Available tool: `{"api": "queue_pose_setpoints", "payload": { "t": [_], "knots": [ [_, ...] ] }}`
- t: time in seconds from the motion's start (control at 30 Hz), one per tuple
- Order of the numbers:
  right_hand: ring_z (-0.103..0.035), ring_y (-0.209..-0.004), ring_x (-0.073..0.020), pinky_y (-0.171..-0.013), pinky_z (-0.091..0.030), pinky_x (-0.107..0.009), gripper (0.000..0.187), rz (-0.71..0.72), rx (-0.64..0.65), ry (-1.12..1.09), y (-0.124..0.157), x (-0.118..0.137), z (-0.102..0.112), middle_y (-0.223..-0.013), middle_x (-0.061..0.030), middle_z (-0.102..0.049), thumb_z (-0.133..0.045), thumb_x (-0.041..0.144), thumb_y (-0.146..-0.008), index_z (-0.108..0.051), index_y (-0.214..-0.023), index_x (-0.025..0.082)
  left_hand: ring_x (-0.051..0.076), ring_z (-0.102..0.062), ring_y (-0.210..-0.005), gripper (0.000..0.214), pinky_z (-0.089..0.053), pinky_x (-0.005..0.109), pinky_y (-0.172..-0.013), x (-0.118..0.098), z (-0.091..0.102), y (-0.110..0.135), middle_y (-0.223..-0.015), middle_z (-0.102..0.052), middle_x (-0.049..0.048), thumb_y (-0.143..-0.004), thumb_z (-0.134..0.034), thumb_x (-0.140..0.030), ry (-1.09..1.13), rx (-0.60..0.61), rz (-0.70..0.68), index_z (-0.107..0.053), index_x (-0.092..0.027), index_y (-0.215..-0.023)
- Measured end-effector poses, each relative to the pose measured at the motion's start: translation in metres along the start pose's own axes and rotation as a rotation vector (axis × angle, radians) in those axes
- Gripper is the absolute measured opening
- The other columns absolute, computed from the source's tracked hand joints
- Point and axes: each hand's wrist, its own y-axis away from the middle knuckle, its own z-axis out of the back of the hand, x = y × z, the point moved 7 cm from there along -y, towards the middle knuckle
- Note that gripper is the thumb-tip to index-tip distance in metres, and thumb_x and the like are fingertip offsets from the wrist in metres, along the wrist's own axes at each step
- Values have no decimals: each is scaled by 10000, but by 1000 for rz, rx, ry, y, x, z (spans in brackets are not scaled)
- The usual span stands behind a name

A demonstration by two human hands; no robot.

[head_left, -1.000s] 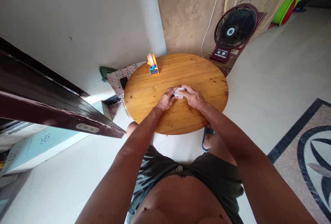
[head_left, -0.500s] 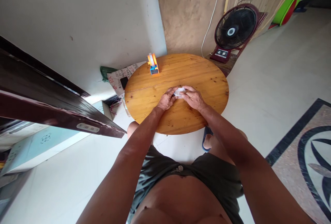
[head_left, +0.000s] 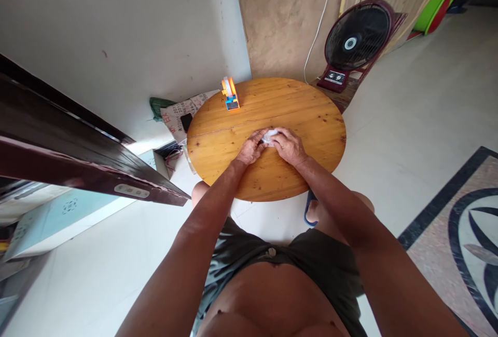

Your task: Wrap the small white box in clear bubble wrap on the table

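Observation:
Between my two hands, over the middle of the oval wooden table (head_left: 218,160), is a small whitish, partly see-through packet (head_left: 269,137). My left hand (head_left: 252,147) grips its left side, thumb and fingers bent around the edge. On the other side my right hand (head_left: 288,146) has its fingers closed over the packet's right part. Fingers cover much of the packet, so its exact kind is not clear. An orange and blue tape dispenser (head_left: 231,95) with a roll on it stands near the table's far left edge.
A dark red fan (head_left: 357,38) stands beyond the table at the right, against wooden boards. To the left, a dark door edge (head_left: 148,171) juts close to the table. Printed cardboard (head_left: 171,119) with a black phone-like object (head_left: 187,122) lies behind the table's left side.
The fingers of my right hand have shifted slightly over the packet. My left hand keeps its hold. The view has moved a little; the tape dispenser stays in place.

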Motion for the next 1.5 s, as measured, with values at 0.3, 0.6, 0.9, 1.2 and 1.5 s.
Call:
{"api": "queue_pose_setpoints", "payload": {
  "t": [0.3, 0.6, 0.9, 1.2, 1.5],
  "knots": [
    [-600, -1168, -312, -1022, -515, -454, 175, -17, 44, 76, 0, 6, -3, -1274, -167, -626, -582, 259, -944, -695, -1056, 188, 298, -567, -1338, 557, -451, 510, -1165, 0, 1, 0, -1421, -610, 151, -950, -609, -499, 25, 3, 12, -574, -213, -1426],
    [-559, -1204, -325, -1020, -502, -461, 211, -55, 71, 69, 1, 6, -7, -1280, -172, -594, -586, 267, -935, -646, -1125, 197, 299, -569, -1337, 569, -440, 500, -1177, 2, 0, 0, -1424, -606, 152, -942, -622, -503, 18, -2, 33, -573, -221, -1434],
    [-555, -1204, -356, -1037, -501, -504, 517, -121, 155, 47, -2, 8, -4, -1291, -179, -606, -602, 238, -905, -519, -1412, 179, 296, -573, -1319, 574, -453, 488, -1161, -3, 2, 0, -1423, -591, 162, -959, -606, -473, -8, 24, 31, -541, -204, -1462],
    [-486, -1371, -357, -1174, -417, -556, 881, -134, 134, -113, 3, -1, -1, -1505, -159, -515, -659, 153, -751, -353, -1577, 187, 319, -500, -1420, 949, -403, 509, -1212, 3, -4, 4, -1541, -475, 154, -848, -744, -464, 56, 13, 83, -254, -240, -1629],
    [-468, -1416, -362, -1185, -406, -580, 908, -189, 71, -197, 7, -14, 6, -1532, -174, -500, -726, 266, -777, -329, -1591, 197, 367, -433, -1482, 1067, -454, 568, -1139, 11, 15, 7, -1644, -335, 216, -872, -666, -661, 267, -127, 179, -42, -285, -1652]
  ]
}}
